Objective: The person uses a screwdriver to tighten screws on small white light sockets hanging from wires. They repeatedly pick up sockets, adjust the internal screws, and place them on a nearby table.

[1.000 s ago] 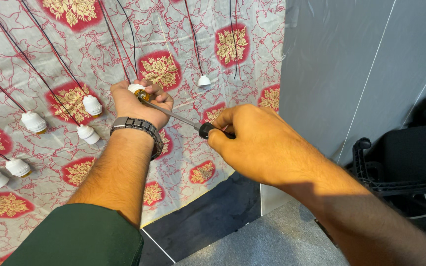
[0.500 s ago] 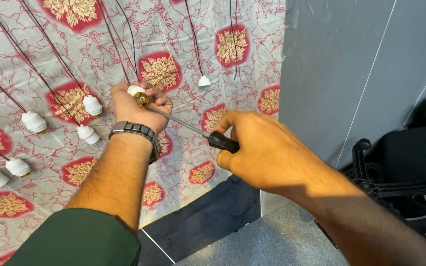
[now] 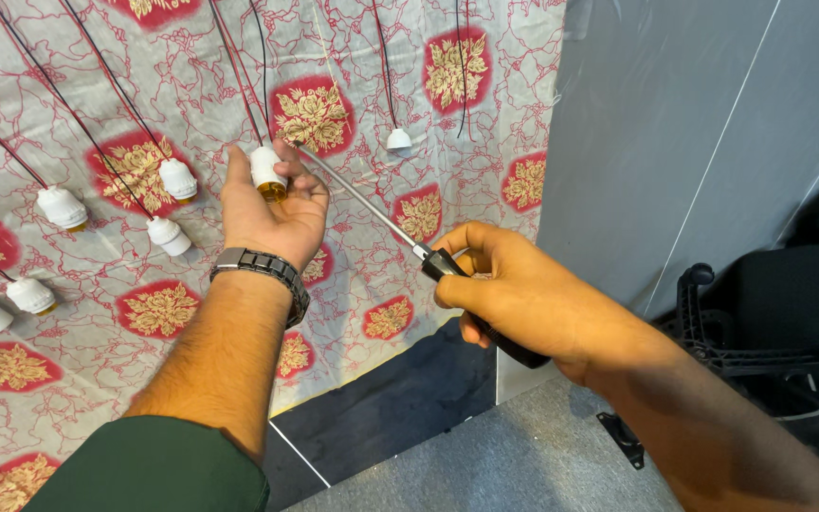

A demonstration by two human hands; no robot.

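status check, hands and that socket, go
Left hand shut on white lamp socket. Right hand shut on screwdriver, tip at socket. Other wired sockets lie alongside, apart.

Bright, even indoor light; soft shadows, sharp focus.

A table (image 3: 409,389) takes up the left and middle of the frame, draped in a white cloth (image 3: 97,284) with red and gold floral medallions. On the cloth lie white lamp holders (image 3: 61,207) on thin red and black wires (image 3: 49,104), mostly at the left, with one small holder (image 3: 398,140) at upper centre.
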